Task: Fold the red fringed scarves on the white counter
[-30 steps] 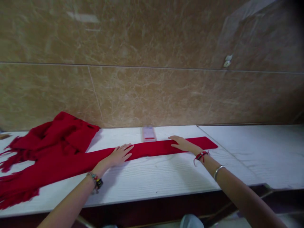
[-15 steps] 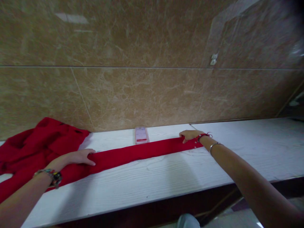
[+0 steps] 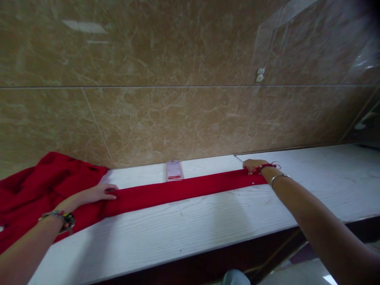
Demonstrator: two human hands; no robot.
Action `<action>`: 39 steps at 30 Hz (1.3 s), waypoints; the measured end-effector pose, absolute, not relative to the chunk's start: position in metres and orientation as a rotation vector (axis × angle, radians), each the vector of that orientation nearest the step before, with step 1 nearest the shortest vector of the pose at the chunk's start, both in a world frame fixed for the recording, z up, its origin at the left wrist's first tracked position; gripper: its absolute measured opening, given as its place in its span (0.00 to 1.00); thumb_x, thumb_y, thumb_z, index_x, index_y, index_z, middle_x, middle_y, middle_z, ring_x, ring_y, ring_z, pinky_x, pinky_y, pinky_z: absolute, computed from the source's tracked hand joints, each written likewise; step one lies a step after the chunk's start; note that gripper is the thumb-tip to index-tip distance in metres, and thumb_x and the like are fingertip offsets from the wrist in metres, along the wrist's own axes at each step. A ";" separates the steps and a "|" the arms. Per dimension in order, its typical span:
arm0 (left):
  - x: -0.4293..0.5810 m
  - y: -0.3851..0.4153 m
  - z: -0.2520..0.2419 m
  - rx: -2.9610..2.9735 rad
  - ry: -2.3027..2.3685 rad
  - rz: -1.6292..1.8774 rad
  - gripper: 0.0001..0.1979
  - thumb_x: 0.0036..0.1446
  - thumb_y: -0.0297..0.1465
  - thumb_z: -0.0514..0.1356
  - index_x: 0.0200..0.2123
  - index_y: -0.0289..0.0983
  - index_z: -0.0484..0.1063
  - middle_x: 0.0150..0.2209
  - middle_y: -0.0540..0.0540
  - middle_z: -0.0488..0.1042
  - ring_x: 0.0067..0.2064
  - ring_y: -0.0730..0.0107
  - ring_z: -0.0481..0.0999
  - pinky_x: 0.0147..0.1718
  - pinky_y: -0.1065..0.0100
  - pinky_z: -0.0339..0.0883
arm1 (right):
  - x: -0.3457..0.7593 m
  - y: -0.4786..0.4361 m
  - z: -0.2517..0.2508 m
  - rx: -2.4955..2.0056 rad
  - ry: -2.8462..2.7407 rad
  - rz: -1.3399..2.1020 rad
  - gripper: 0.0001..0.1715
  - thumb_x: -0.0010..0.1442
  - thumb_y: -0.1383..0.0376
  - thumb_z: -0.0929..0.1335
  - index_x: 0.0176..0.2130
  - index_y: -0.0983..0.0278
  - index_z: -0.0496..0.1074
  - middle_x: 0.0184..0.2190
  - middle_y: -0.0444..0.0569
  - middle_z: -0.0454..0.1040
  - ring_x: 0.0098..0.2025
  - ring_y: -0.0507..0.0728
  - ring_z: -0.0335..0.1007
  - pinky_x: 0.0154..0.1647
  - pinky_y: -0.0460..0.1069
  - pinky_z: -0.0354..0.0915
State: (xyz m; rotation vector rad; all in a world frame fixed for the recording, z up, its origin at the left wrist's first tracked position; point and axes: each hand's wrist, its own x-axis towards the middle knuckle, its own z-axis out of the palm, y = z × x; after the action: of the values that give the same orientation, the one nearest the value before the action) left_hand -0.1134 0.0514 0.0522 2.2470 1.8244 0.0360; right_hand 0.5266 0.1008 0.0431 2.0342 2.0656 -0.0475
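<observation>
A red garment (image 3: 178, 192) lies on the white wood-grain shelf (image 3: 166, 229). One long, narrow part of it, like a sleeve, runs flat and nearly straight between my hands. To the left, the rest of the garment is bunched in loose folds. My left hand (image 3: 96, 194) presses on the cloth where the strip meets the bunch, thumb and fingers pinched at its upper edge. At the right end, my right hand (image 3: 252, 165) grips the strip's upper edge with curled fingers. A small pale dot, perhaps a button, shows below that hand, and my forearm covers the strip's tip.
A small packet with a purplish, blurred print (image 3: 173, 171) lies behind the strip, against its upper edge. The brown marble-patterned wall (image 3: 178, 122) rises behind the shelf and carries a small white fitting (image 3: 260, 74). The shelf's front edge drops to a dark space.
My right hand has slid right along the strip toward its end. The strip is straighter and smoother. My left hand stays in about the same place, its thumb and fingers closer together.
</observation>
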 end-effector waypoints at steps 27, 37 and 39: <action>0.126 0.042 -0.026 3.132 1.236 0.585 0.23 0.61 0.38 0.43 0.57 0.35 0.55 0.59 0.40 0.55 0.60 0.60 0.53 0.55 0.55 0.54 | 0.329 0.036 -0.013 1.520 3.076 0.145 0.29 0.64 0.55 0.52 0.59 0.66 0.52 0.60 0.55 0.52 0.61 0.61 0.43 0.57 0.62 0.48; 0.121 0.038 -0.016 2.972 1.071 0.192 0.25 0.62 0.39 0.41 0.61 0.40 0.46 0.61 0.47 0.49 0.61 0.62 0.51 0.57 0.56 0.49 | 0.497 0.066 -0.031 1.754 2.607 0.378 0.24 0.63 0.65 0.53 0.58 0.64 0.54 0.60 0.58 0.53 0.61 0.62 0.46 0.51 0.66 0.54; 0.120 0.040 -0.017 2.967 1.053 0.218 0.24 0.62 0.39 0.41 0.61 0.42 0.46 0.61 0.48 0.50 0.60 0.62 0.52 0.57 0.56 0.50 | 0.539 0.070 -0.035 1.835 2.514 0.398 0.24 0.63 0.67 0.52 0.57 0.63 0.56 0.59 0.58 0.54 0.60 0.62 0.47 0.50 0.67 0.55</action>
State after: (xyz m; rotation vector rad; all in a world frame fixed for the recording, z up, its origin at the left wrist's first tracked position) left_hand 0.1205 0.0397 -0.0169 2.9673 1.0530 0.2180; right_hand 0.5387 0.0701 -0.0348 1.8350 2.5142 0.3980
